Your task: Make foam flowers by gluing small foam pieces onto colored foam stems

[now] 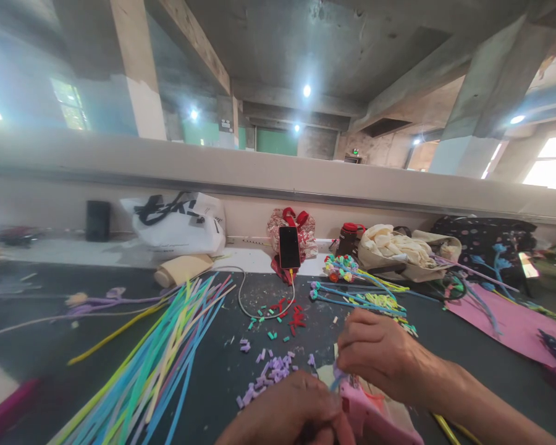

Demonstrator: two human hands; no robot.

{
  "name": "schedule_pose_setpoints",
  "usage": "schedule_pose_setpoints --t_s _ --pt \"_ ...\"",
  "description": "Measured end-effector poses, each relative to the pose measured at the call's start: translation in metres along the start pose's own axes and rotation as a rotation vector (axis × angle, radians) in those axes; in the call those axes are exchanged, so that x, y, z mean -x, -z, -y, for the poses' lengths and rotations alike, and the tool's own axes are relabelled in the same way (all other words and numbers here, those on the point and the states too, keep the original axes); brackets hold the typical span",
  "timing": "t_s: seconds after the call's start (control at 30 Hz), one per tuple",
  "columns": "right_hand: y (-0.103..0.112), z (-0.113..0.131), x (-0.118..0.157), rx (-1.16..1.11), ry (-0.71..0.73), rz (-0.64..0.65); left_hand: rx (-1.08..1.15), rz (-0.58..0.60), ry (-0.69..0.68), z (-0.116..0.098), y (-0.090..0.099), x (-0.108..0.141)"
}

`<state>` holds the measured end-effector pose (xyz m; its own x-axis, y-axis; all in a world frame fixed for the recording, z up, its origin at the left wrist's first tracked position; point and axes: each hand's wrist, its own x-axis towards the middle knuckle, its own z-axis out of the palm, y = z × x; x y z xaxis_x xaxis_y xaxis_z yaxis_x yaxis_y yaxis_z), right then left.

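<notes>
Evidently, a fan of coloured strips (169, 321) occupies the lower left of the frame, spread over the dark table (222, 371). Toward the lower centre lies a loose scatter of short purple pieces (278, 369), with red pieces (297, 318) and green pieces (272, 335) above it, below an upright phone (289, 247). The left hand (301, 402), at the bottom centre, has its fingers drawn together, apparently pinching a thin blue strip (337, 381). This strip sits right of bottom centre, between the two hands, close to a pink tool (368, 419) whose exact type cannot be determined. The right hand (375, 346) arches above that tool, fingers bunched; whether they grip anything cannot be told, the fingertips being blurred. Further right are blue stems (361, 301) and, at the right edge, a pink sheet (495, 315).

In this inspector's judgement, good handling calls for a light pinch near the strip's working end, so it neither bends nor twists, with the fingertips kept clear of the tool and the loose pieces undisturbed.
</notes>
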<state>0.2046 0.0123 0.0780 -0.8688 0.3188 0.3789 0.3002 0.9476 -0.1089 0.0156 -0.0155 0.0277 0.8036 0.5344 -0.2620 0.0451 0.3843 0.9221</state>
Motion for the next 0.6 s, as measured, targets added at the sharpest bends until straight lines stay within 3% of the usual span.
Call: schedule_pose_setpoints --t_s 0.6 --pt "0.0064 -0.0015 -0.0031 0.089 0.059 0.066 -0.001 -0.044 -0.02 0.0066 0.0043 -0.0048"
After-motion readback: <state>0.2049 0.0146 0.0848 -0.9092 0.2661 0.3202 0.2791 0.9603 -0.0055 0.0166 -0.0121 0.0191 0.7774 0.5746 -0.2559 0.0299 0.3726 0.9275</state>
